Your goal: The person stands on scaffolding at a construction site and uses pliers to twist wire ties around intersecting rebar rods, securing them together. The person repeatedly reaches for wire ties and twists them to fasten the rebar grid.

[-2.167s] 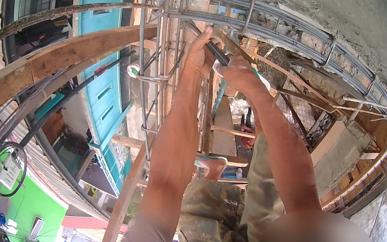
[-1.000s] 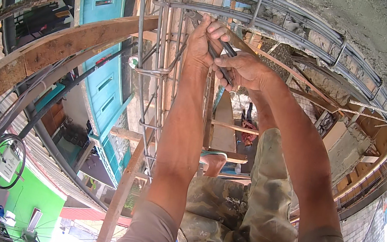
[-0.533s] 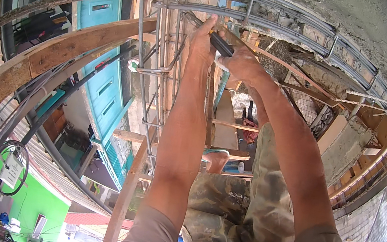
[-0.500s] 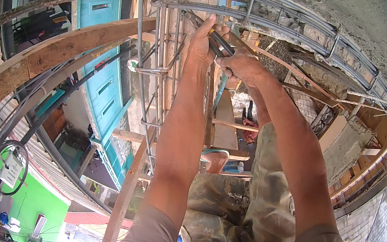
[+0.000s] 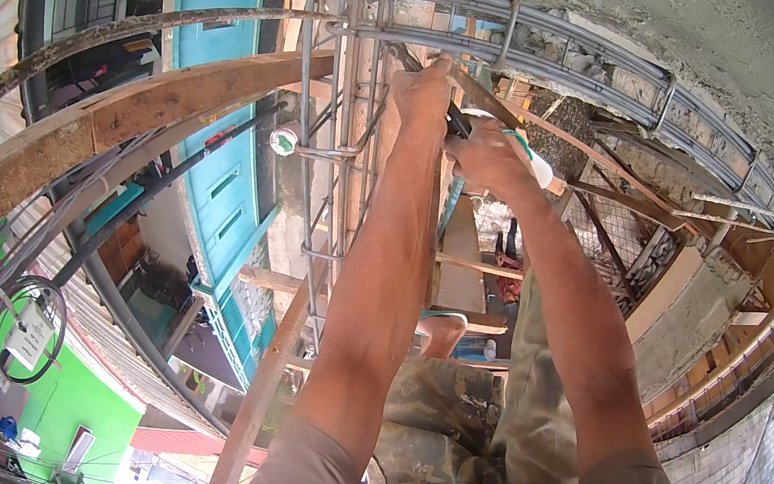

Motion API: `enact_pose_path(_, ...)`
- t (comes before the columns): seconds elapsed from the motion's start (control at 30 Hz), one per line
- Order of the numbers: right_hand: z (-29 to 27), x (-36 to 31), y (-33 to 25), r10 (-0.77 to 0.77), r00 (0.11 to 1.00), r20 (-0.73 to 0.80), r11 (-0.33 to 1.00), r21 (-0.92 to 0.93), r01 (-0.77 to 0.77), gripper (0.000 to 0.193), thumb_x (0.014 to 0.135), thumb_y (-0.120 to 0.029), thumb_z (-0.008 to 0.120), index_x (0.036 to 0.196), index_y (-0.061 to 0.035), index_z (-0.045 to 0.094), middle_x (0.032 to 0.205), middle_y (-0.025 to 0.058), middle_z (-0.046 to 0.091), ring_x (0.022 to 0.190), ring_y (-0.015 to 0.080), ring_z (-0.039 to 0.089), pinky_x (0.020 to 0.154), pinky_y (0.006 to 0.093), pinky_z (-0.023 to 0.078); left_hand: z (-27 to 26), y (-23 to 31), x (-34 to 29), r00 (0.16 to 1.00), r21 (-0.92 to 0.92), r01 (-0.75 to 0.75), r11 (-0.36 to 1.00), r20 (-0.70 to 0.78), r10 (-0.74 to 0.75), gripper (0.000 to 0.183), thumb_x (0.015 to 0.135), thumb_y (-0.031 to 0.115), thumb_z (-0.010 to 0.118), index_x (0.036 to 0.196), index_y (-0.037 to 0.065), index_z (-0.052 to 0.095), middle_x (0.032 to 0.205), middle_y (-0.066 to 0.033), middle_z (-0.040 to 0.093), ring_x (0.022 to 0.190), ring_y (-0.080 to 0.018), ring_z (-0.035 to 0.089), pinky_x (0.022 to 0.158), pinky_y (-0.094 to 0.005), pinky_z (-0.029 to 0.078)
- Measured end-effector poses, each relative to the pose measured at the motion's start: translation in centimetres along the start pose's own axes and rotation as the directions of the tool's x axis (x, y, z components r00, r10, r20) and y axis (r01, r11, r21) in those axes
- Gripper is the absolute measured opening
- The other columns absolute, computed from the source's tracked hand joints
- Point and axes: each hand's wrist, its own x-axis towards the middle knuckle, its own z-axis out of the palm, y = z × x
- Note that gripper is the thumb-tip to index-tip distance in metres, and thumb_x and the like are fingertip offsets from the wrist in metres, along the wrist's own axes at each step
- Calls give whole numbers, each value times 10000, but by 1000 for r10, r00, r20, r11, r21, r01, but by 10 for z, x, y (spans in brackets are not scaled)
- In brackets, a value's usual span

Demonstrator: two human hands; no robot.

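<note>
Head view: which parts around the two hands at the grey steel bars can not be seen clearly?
- Dark tool: the left hand and right hand cover most of it; its kind is unclear.
- Any tie on the grey steel bar cage: too small, behind the left hand.
- Left fingertips: hidden behind the hand.
- White and green object: partly behind the right hand.

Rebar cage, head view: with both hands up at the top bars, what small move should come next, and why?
Probably twist the dark tool in the right hand at the joint of the rebar cage, since the left hand is already pressed against that spot.
</note>
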Motion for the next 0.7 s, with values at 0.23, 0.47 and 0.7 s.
enact_pose_path(0.23, -1, -11, 0, 29, 918, 395, 275, 880, -387, 300, 937, -338, 613, 997, -45, 583, 683, 69, 573, 585, 178, 576, 455, 299, 442, -27, -12, 8, 963, -257, 80, 963, 269, -8, 272, 932, 220, 596, 843, -33, 551, 769, -94, 567, 609, -158, 544, 500, -310, 446)
enact_pose_path(0.47, 3, -12, 5, 68, 995, -75, 997, -27, -70, 568, 929, -574, 423, 1142, -73, 583, 933, 143, 665, 833, 297, 639, 752, 389, 508, -13, -14, 11, 998, -96, -7, 995, 60, 13, 297, 892, 229, 654, 931, -37, 528, 726, -76, 550, 575, -170, 537, 509, -324, 457)
enact_pose_path(0.7, -12, -12, 8, 31, 990, 135, 495, 859, -133, 494, 1012, -402, 364, 991, 44, 576, 794, 188, 641, 596, 197, 626, 511, 320, 507, -28, -25, 5, 867, -621, 163, 767, 460, 189, 205, 930, 278, 611, 987, 84, 574, 849, -68, 607, 723, -195, 595, 673, -347, 512)
